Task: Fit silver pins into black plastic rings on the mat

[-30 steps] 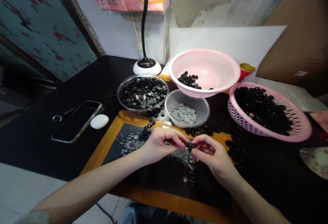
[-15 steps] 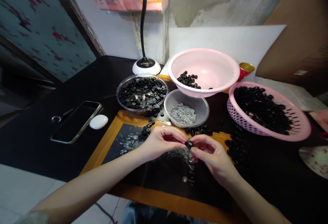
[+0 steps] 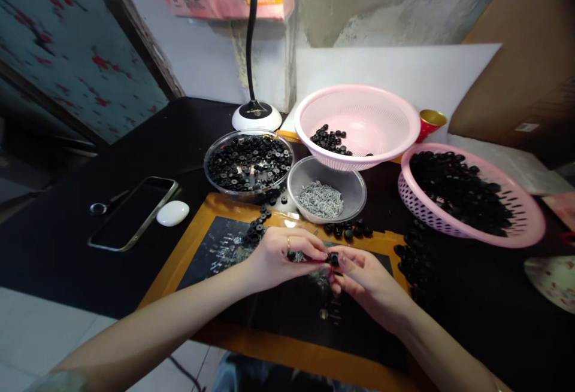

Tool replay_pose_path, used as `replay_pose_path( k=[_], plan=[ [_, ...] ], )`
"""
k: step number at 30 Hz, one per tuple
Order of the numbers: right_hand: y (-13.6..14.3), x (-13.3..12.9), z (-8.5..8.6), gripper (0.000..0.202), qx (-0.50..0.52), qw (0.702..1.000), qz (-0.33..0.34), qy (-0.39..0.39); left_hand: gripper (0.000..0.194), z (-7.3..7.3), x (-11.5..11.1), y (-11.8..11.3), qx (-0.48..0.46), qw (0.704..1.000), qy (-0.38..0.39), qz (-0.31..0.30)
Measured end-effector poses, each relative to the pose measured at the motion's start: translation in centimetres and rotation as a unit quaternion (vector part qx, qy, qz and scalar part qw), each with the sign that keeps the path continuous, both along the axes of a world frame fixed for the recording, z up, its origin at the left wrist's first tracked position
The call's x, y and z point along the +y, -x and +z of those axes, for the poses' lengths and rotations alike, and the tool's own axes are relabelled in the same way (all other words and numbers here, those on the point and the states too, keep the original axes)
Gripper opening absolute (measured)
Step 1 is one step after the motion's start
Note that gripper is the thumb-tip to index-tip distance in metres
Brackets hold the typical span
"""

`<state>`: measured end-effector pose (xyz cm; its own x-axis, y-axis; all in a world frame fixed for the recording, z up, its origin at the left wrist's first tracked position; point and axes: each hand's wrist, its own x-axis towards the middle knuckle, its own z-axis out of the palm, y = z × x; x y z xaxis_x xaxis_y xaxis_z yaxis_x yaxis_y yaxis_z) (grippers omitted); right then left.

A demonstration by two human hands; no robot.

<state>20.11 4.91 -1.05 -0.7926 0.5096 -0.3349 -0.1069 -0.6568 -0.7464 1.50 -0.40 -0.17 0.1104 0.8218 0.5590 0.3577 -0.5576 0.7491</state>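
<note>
My left hand (image 3: pixel 287 257) and my right hand (image 3: pixel 363 275) meet over the dark mat (image 3: pixel 287 320), both closed at the fingertips on one small black plastic part (image 3: pixel 333 258). The left thumb and forefinger pinch its left side, while the right fingers grip its right side. Loose silver screws (image 3: pixel 297 256) lie on the mat behind the left fingers. Black washers (image 3: pixel 256 228) are strewn beyond my left hand, and black knobs (image 3: pixel 348 234) sit beyond the fingertips. A clear bowl holds a pile of silver screws (image 3: pixel 320 199).
A clear bowl (image 3: pixel 207 170) of black washers stands at the back, beside a lamp base (image 3: pixel 256 118). Two pink baskets (image 3: pixel 399 122) hold black parts, one at the back, one right. A phone (image 3: pixel 135 215) and white oval case (image 3: pixel 173 213) lie left. More black parts (image 3: pixel 415 263) lie right.
Both hands have come slightly lower and nearer with the black part between them. My right hand has turned, and its fingers now sit differently around the part.
</note>
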Motion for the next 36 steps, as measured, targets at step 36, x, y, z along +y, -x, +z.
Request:
replay_pose_path(
  k=[36],
  plan=[
    [-0.2,0.0,0.4,0.02,-0.03,0.995,-0.078,-0.054,0.009,0.5,0.4,1.1,0.084,0.996,0.031,-0.002]
  ],
)
